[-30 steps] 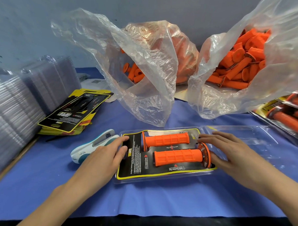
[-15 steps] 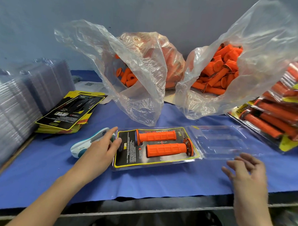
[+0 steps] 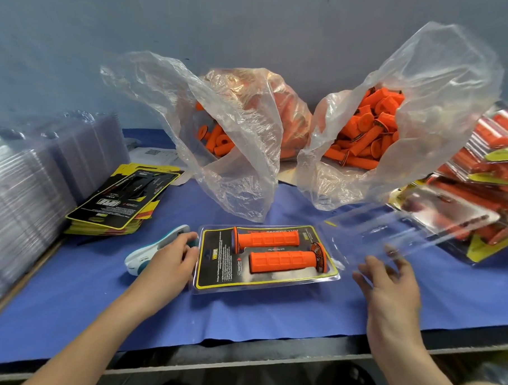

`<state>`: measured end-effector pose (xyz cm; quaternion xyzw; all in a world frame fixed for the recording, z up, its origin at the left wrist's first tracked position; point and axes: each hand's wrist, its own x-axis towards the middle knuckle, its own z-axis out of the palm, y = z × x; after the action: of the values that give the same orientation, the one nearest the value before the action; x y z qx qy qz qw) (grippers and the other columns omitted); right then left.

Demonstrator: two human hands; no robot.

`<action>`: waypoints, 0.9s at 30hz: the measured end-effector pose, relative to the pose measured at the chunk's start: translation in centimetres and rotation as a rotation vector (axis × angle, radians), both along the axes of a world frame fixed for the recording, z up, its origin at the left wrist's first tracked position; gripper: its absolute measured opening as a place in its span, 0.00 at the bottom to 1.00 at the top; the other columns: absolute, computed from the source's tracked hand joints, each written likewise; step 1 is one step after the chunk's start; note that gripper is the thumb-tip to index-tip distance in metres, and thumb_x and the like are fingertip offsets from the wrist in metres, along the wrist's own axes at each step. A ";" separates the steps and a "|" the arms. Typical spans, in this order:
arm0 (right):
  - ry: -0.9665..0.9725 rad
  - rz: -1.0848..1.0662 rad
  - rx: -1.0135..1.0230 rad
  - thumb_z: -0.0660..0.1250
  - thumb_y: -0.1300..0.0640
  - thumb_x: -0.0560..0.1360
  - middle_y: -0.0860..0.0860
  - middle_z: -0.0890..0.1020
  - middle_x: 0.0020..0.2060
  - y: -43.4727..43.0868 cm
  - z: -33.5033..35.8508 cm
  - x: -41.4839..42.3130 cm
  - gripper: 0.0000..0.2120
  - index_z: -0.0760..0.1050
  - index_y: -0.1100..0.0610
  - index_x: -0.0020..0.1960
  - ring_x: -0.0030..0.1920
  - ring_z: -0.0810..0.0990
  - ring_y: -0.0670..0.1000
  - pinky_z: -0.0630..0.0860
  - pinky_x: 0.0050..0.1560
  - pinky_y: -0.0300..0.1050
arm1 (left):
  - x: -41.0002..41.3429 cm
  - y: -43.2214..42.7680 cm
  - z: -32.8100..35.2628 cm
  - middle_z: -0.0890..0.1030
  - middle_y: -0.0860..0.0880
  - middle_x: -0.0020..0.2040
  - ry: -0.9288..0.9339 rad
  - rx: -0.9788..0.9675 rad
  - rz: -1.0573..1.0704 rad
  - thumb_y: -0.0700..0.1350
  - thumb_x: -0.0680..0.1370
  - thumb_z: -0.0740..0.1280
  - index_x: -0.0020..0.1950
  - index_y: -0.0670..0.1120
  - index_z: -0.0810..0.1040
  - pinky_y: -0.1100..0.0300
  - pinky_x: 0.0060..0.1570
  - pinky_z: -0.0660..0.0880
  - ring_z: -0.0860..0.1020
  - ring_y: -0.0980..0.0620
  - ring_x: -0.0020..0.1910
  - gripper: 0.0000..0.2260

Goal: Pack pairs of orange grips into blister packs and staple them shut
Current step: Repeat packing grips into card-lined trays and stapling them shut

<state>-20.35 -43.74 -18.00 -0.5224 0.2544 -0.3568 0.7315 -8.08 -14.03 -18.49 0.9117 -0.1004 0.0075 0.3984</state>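
An open blister pack (image 3: 213, 286) with a black and yellow card lies on the blue cloth. Two orange grips lie in it, the upper grip (image 3: 266, 239) and the lower grip (image 3: 282, 260). Its clear lid (image 3: 405, 228) is swung out to the right and tilted up off the table. My left hand (image 3: 171, 261) rests with straight fingers at the pack's left edge, partly over a white and teal stapler (image 3: 143, 256). My right hand (image 3: 388, 282) has spread fingers touching the lid's near edge from below.
Two clear bags of loose orange grips stand behind, the left bag (image 3: 234, 150) and the right bag (image 3: 365, 139). A stack of printed cards (image 3: 121, 201) and stacked empty blisters (image 3: 22, 196) sit at left. Finished packs (image 3: 486, 173) pile up at right.
My right hand left the grips, dropped toward the table edge, then came up under the clear lid, which now tilts upward. My left hand stayed at the pack's left edge.
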 end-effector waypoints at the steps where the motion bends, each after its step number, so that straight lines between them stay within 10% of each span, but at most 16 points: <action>1: -0.001 0.004 -0.059 0.64 0.61 0.81 0.51 0.77 0.44 0.1 0.0 -0.1 0.13 0.73 0.47 0.61 0.41 0.79 0.46 0.81 0.44 0.35 | 0.0 0.0 0.0 0.77 0.59 0.32 -0.003 0.005 -0.004 0.48 0.83 0.59 0.68 0.53 0.72 0.55 0.35 0.73 0.77 0.60 0.33 0.14; 12: 0.013 0.140 -0.733 0.65 0.55 0.80 0.41 0.80 0.46 1.7 0.1 -1.4 0.12 0.77 0.38 0.58 0.48 0.80 0.43 0.72 0.45 0.27 | -0.1 -0.1 0.5 0.78 0.57 0.37 -0.002 0.040 -0.028 0.47 0.83 0.59 0.70 0.52 0.70 0.53 0.41 0.74 0.76 0.57 0.36 0.15; 20: 0.156 0.178 -1.516 0.72 0.62 0.74 0.47 0.78 0.51 2.3 -1.5 -1.7 0.17 0.80 0.49 0.60 0.51 0.76 0.53 0.73 0.53 0.47 | 0.1 0.2 0.5 0.79 0.46 0.31 0.127 -0.185 0.004 0.38 0.83 0.55 0.51 0.53 0.76 0.58 0.23 0.73 0.77 0.49 0.25 0.13; 27: 0.144 0.195 -1.734 0.61 0.53 0.78 0.46 0.80 0.51 1.4 -1.8 -1.6 0.13 0.81 0.50 0.58 0.50 0.77 0.53 0.71 0.58 0.47 | -0.2 -0.6 2.3 0.75 0.46 0.30 0.430 -0.445 0.136 0.58 0.82 0.58 0.48 0.42 0.78 0.59 0.20 0.73 0.74 0.50 0.21 0.20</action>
<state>-21.91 -42.38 -19.76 -0.9352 -0.1070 -0.3264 0.0859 -8.24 -14.65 -16.22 0.7875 0.0516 -0.1370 0.5987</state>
